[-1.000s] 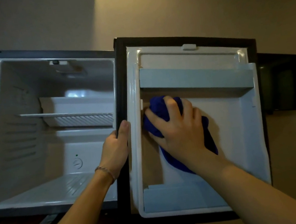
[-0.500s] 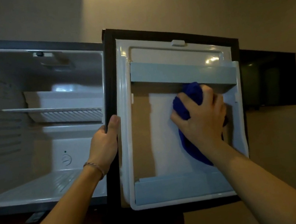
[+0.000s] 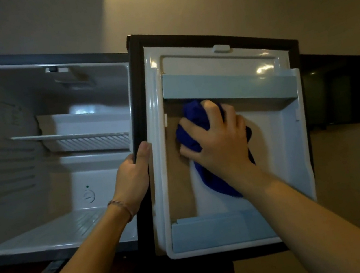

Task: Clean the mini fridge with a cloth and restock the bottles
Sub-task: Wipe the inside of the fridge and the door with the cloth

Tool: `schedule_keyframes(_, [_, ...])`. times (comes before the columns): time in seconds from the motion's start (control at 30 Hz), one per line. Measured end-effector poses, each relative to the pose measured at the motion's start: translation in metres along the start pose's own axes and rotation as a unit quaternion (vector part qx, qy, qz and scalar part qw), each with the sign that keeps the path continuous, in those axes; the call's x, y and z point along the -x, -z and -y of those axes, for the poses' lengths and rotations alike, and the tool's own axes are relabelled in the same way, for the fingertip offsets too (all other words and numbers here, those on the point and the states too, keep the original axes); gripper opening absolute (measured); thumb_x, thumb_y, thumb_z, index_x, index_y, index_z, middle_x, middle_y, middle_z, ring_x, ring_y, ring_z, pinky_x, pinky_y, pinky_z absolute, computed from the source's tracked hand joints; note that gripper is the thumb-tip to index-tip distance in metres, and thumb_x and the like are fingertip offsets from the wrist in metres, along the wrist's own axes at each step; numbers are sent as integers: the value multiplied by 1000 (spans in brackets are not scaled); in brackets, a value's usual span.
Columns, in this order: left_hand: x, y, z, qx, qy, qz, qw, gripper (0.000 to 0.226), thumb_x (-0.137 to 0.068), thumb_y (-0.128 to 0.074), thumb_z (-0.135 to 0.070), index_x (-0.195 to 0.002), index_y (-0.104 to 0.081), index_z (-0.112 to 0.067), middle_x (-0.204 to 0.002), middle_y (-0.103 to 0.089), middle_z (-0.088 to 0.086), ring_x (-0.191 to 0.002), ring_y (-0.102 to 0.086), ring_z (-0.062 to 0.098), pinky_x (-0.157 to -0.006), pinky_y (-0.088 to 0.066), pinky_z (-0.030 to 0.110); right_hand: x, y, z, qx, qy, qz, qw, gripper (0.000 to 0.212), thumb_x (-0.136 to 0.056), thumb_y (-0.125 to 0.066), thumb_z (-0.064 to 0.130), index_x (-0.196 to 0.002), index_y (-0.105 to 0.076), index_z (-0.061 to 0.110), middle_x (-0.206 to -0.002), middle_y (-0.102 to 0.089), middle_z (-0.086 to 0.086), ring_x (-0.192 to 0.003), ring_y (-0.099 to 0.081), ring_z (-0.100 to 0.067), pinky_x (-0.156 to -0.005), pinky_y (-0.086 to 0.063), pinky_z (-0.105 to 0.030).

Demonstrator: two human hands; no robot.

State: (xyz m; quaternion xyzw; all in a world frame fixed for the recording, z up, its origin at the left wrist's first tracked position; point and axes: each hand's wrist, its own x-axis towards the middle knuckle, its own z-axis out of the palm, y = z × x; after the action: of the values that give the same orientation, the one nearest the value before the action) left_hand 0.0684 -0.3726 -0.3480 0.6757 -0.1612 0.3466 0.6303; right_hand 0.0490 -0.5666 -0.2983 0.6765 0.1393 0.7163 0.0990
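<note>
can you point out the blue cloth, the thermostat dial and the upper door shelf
blue cloth (image 3: pixel 207 179): head view, lower fold below the hand
thermostat dial (image 3: pixel 88 196): head view, centre of the knob
upper door shelf (image 3: pixel 227 86): head view, its front face

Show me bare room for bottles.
Free: fridge floor below the wire shelf; lower door bin. Crowded: mid door panel, where the right hand presses the blue cloth; left hand grips the door edge.

Blue cloth (image 3: pixel 207 179), white fridge door (image 3: pixel 290 142)
</note>
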Motion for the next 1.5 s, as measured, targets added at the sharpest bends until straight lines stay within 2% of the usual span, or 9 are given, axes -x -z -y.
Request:
schedule_keyframes(0.13, [-2, -1, 0, -1, 2, -5, 1000, 76, -78, -40, -81, -97, -65, -11, -79, -68, 5, -78, -66, 25, -71, -53, 37, 19, 8, -53, 0, -46, 49, 998, 58, -84, -46, 60, -133, -47, 28, -138, -43, -21, -114, -48, -52, -86, -46, -59])
schedule_keyframes(0.4, [2, -2, -3, 3, 0, -12, 1000, 78, -81, -40, -76, -97, -65, -4, -90, -69, 24, -80, -67, 37, -80, -55, 51, 34, 10, -62, -55, -202, 37, 977, 56, -83, -51, 58, -127, -59, 25, -136, -45, -21, -108, -46, -48, -86, -42, -50])
schedule_keyframes(0.5, [3, -1, -6, 1, 3, -12, 1000, 80, -80, -40, -79, -94, -64, -4, -85, -67, 21, -73, -63, 30, -79, -55, 55, 25, 5, -31, -43, -148, 23, 988, 54, -85, -52, 57, -127, -57, 25, -133, -47, -21, -104, -49, -47, -82, -45, -49])
schedule_keyframes(0.67, [5, -1, -8, 8, 7, -6, 1000, 73, -79, -43, -79, -96, -66, -12, -91, -71, 19, -87, -69, 38, -83, -57, 57, 1, -4, 23, -28, -71, -9, 997, 48, -88, -50, 55, -126, -54, 27, -131, -47, -17, -109, -50, -45, -80, -47, -50])
schedule_keyframes(0.83, [3, -1, -6, 2, 4, -5, 1000, 73, -77, -41, -79, -95, -66, -13, -87, -71, 14, -83, -69, 32, -75, -59, 46, 4, -6, -1, -19, -3, -12, 1000, 49, -87, -52, 56, -127, -55, 27, -133, -43, -16, -110, -50, -45, -79, -48, -50])
schedule_keyframes(0.97, [3, -2, -6, -5, -3, -17, 1000, 68, -77, -39, -76, -90, -61, -13, -75, -63, 4, -69, -60, 18, -61, -45, 30, 10, -1, -32, -14, -53, 29, 998, 53, -87, -49, 58, -129, -55, 26, -134, -50, -21, -109, -52, -47, -80, -50, -52])
schedule_keyframes(1.2, [-1, -3, -1, -10, 0, -23, 1000, 75, -75, -40, -79, -98, -63, -11, -81, -67, 7, -73, -64, 21, -65, -49, 34, 46, -1, -76, -44, -187, 51, 980, 57, -85, -49, 58, -131, -53, 25, -138, -41, -22, -113, -46, -47, -92, -41, -50])
schedule_keyframes(1.37, [0, -4, -2, -20, -1, -34, 999, 72, -78, -39, -78, -90, -59, -10, -72, -59, 2, -64, -55, 17, -59, -44, 30, 55, 4, -59, -71, -218, 63, 971, 52, -86, -60, 54, -130, -56, 25, -138, -38, -21, -111, -42, -45, -85, -38, -43])
schedule_keyframes(1.5, [2, -6, -4, -31, -12, -42, 999, 64, -89, -41, -70, -98, -60, -9, -74, -59, 0, -64, -56, 13, -57, -41, 27, 64, 4, -12, -65, -169, 87, 979, 59, -85, -50, 61, -132, -57, 26, -136, -42, -17, -104, -45, -37, -82, -34, -34])
